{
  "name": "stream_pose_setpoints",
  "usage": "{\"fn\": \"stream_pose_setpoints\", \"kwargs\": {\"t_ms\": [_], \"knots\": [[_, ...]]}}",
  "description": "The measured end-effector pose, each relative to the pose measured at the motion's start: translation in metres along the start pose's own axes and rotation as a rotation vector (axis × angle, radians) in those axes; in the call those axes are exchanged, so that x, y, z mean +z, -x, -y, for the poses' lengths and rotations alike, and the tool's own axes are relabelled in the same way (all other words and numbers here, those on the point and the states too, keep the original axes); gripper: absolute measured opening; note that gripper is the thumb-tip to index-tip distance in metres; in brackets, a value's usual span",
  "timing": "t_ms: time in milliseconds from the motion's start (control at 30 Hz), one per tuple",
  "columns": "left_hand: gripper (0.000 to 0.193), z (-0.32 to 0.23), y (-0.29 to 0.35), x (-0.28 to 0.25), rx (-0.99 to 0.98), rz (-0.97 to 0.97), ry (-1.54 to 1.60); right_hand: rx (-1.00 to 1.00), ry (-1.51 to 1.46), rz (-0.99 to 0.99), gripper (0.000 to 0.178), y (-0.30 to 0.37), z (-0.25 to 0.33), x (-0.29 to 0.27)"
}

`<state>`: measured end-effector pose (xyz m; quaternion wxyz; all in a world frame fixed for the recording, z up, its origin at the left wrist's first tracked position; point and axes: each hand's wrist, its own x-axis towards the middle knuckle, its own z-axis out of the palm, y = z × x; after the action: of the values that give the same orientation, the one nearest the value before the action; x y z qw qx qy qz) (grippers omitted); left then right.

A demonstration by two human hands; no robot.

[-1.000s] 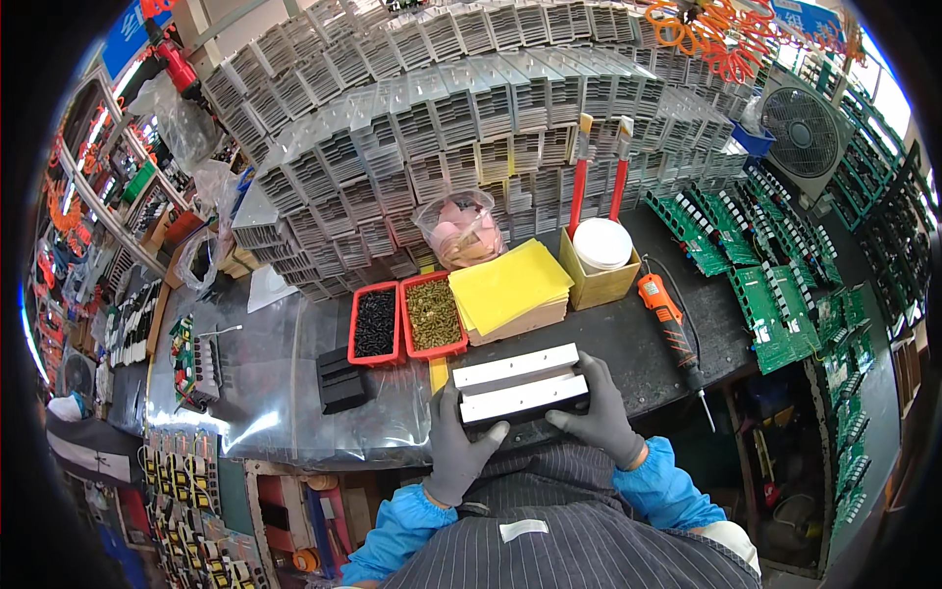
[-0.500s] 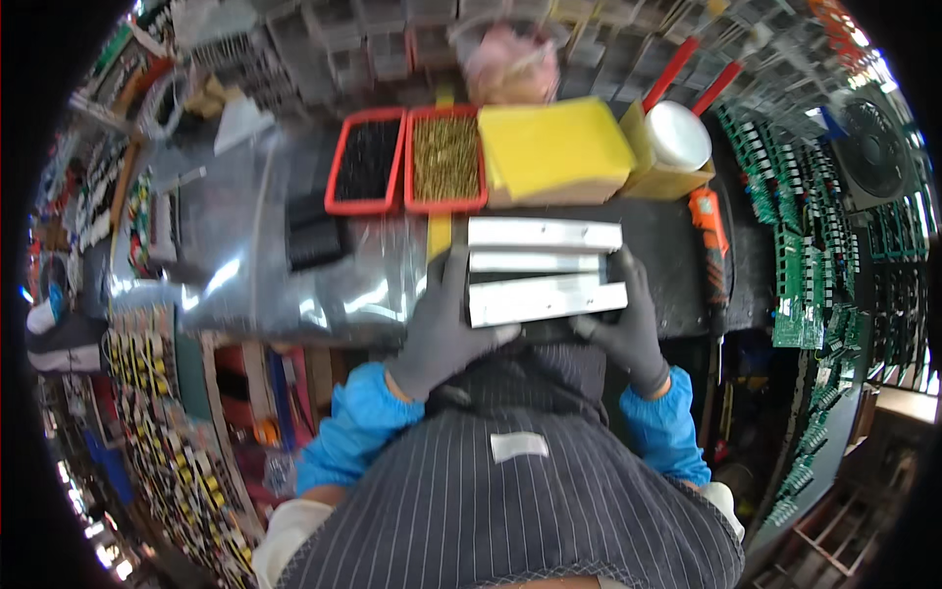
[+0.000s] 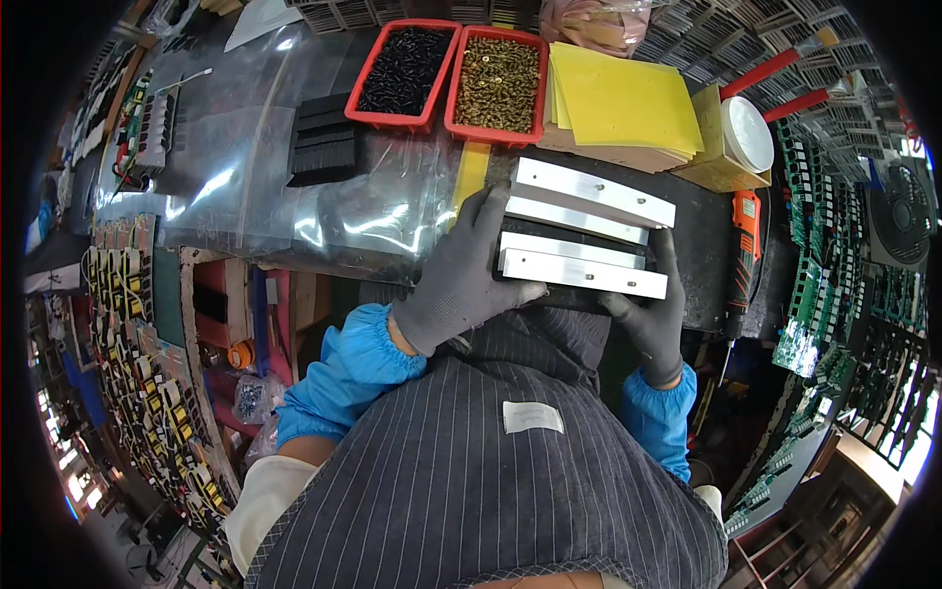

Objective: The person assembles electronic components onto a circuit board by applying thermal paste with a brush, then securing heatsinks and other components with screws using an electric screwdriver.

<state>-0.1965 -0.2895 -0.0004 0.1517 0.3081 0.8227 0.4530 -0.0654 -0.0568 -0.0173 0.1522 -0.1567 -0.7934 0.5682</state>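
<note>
Two hands in dark grey gloves hold two long, straight-edged silver metal bars [image 3: 584, 275], which lie side by side with a dark gap between them, over the near edge of the black workbench [image 3: 702, 221]; whether they join underneath I cannot tell. The left hand [image 3: 456, 275] grips the left ends, its thumb at the near bar and its fingers spread to the far one. The right hand [image 3: 655, 329] clasps the right ends, fingers half curled, thumb below the near bar. Beyond them stand two red plastic trays, one of black screws [image 3: 404, 69], one of brass-coloured screws [image 3: 497, 83]. To their right are one stack of yellow sheets [image 3: 628, 103], one tan box [image 3: 706, 147] holding one white round tub [image 3: 751, 133], two red-handled brushes [image 3: 760, 73] and one orange-and-black electric screwdriver [image 3: 746, 226].
</note>
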Motion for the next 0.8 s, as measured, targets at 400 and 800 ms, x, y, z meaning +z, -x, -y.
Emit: {"fn": "stream_pose_setpoints", "kwargs": {"t_ms": [400, 800], "knots": [[0.098, 0.000, -0.020, 0.007, 0.025, -0.025, 0.077, 0.064, -0.112, 0.055, 0.109, -0.021, -0.001, -0.009], [0.091, 0.002, -0.008, 0.007, 0.060, 0.001, 0.136, -0.100, 0.248, -0.002, 0.107, -0.008, -0.009, -0.010]]}}
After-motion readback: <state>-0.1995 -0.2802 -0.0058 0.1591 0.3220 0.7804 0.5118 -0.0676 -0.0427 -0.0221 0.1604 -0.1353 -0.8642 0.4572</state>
